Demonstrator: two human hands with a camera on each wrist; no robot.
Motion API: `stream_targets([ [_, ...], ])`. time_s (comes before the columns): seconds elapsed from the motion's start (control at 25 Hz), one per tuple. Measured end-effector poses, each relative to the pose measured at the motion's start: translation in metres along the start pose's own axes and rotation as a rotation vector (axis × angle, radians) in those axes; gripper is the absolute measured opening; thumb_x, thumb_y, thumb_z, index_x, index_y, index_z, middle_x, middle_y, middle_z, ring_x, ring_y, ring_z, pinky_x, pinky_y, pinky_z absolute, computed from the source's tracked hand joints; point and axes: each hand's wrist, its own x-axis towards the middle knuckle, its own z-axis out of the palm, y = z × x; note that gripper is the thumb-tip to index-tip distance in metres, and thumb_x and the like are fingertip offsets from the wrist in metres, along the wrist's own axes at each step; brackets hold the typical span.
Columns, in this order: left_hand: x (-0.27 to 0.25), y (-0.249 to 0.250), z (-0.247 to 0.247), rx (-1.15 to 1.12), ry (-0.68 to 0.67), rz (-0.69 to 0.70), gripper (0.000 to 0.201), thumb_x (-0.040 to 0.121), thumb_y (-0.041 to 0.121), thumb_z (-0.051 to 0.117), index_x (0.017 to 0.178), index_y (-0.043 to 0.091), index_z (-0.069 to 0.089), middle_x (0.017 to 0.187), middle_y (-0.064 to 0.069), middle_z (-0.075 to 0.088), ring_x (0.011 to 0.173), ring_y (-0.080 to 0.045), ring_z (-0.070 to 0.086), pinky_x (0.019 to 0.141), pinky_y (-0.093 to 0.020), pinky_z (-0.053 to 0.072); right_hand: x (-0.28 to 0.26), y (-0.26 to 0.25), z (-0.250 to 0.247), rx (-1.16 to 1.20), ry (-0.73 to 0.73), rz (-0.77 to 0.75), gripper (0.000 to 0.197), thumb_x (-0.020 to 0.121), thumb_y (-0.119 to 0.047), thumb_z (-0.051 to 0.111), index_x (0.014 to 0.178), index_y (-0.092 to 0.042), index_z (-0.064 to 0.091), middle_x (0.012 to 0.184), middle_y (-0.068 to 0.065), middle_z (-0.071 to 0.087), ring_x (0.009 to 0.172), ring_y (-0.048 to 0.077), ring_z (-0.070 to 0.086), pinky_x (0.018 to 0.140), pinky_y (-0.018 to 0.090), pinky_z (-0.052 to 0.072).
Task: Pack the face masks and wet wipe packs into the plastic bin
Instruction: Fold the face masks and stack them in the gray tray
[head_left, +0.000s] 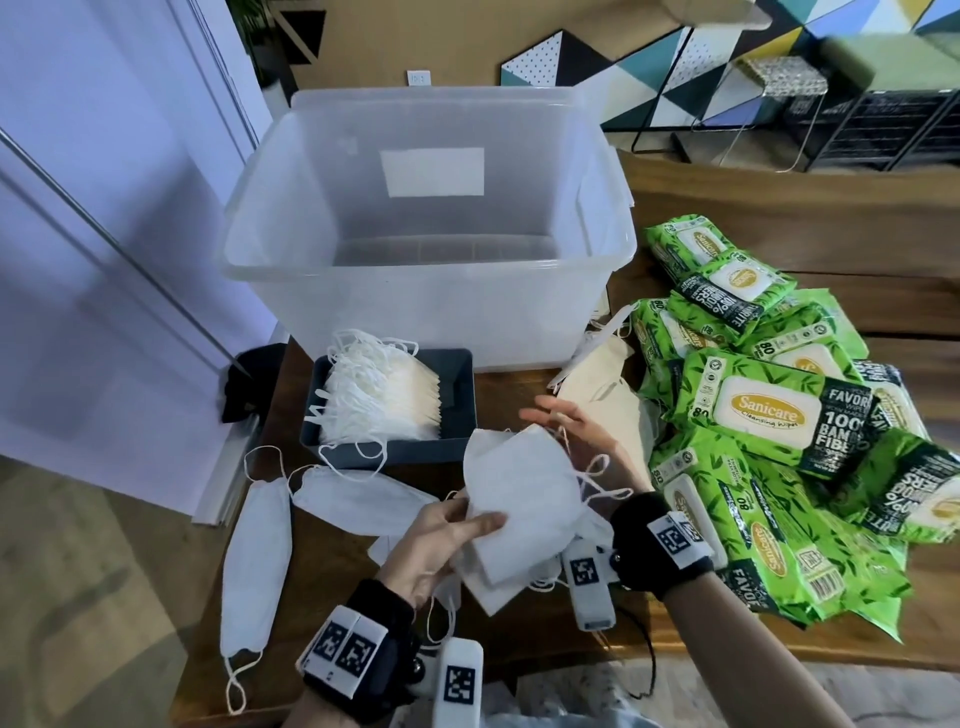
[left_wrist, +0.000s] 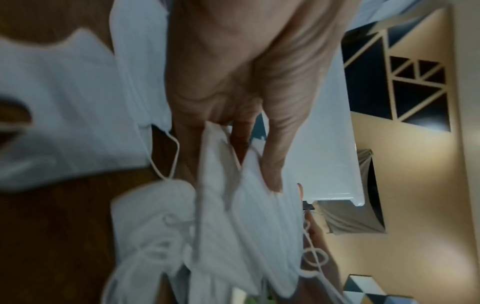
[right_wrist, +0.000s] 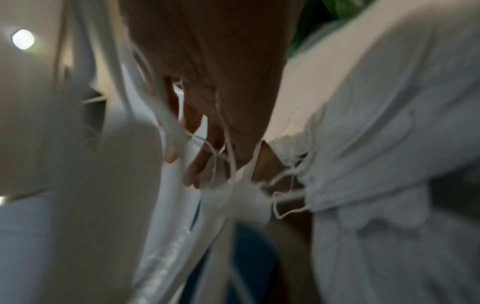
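My left hand (head_left: 452, 538) grips a small stack of white face masks (head_left: 519, 499) above the table's front, thumb on top and fingers underneath. The left wrist view shows the same thumb (left_wrist: 272, 164) pressing the masks (left_wrist: 249, 226). My right hand (head_left: 563, 426) is just behind the stack's top corner with fingers stretched out; thin ear loops (right_wrist: 221, 156) trail across its fingers (right_wrist: 194, 164). The clear plastic bin (head_left: 415, 317) stands empty at the back. A pile of green wet wipe packs (head_left: 769, 410) lies to the right.
A dark grey tray (head_left: 460, 400) in front of the bin holds a row of white masks (head_left: 384, 400). Loose masks (head_left: 254, 561) lie at the table's left edge, and beige masks (head_left: 597, 387) between bin and wipes. The wooden table (head_left: 519, 654) ends near my body.
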Motion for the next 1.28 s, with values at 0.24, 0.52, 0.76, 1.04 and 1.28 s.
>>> stream_targets([
  [0.24, 0.006, -0.006, -0.027, 0.172, 0.148, 0.145, 0.055, 0.059, 0.021, 0.081, 0.108, 0.002, 0.066, 0.105, -0.012, 0.071, 0.099, -0.028, 0.067, 0.092, -0.041, 0.052, -0.017, 0.012, 0.006, -0.785, 0.018, -0.027, 0.022, 0.081, -0.006, 0.068, 0.102, -0.009, 0.062, 0.091, 0.006, 0.065, 0.084, 0.015, 0.059, 0.075, 0.017, 0.048],
  [0.52, -0.010, -0.021, -0.053, 0.365, 0.256, 0.328, 0.013, 0.086, 0.015, 0.065, 0.097, 0.012, 0.072, 0.103, 0.003, 0.071, 0.104, -0.009, 0.061, 0.079, -0.009, 0.045, -0.024, 0.021, 0.011, -0.807, 0.221, -0.314, 0.020, 0.083, 0.004, 0.061, 0.089, -0.015, 0.061, 0.085, -0.008, 0.062, 0.082, 0.007, 0.058, 0.079, 0.010, 0.045],
  [0.76, -0.029, -0.029, -0.068, 0.538, 0.247, 0.486, 0.042, 0.092, 0.002, 0.052, 0.101, 0.041, 0.061, 0.113, 0.022, 0.062, 0.113, 0.004, 0.052, 0.094, -0.014, 0.041, -0.042, 0.015, -0.001, -0.763, 0.274, -0.383, 0.022, 0.088, 0.001, 0.057, 0.086, -0.020, 0.059, 0.087, -0.005, 0.062, 0.079, -0.001, 0.054, 0.073, 0.010, 0.042],
  [1.04, -0.025, -0.025, -0.035, 0.355, 0.109, 0.434, 0.042, 0.098, 0.002, 0.039, 0.121, 0.033, 0.055, 0.131, 0.009, 0.054, 0.122, -0.006, 0.048, 0.104, -0.028, 0.042, -0.031, 0.039, 0.055, -0.837, 0.129, -0.232, 0.012, 0.089, -0.010, 0.059, 0.083, -0.021, 0.055, 0.081, -0.013, 0.058, 0.080, 0.010, 0.057, 0.075, 0.028, 0.048],
  [1.28, -0.030, -0.022, -0.031, 0.205, 0.150, 0.410, 0.033, 0.095, 0.030, 0.044, 0.127, 0.028, 0.049, 0.130, 0.013, 0.052, 0.115, 0.005, 0.049, 0.087, -0.005, 0.044, -0.017, 0.051, 0.083, -0.802, 0.356, -0.213, 0.008, 0.091, -0.011, 0.056, 0.085, -0.017, 0.053, 0.082, -0.007, 0.058, 0.082, 0.015, 0.058, 0.075, 0.032, 0.048],
])
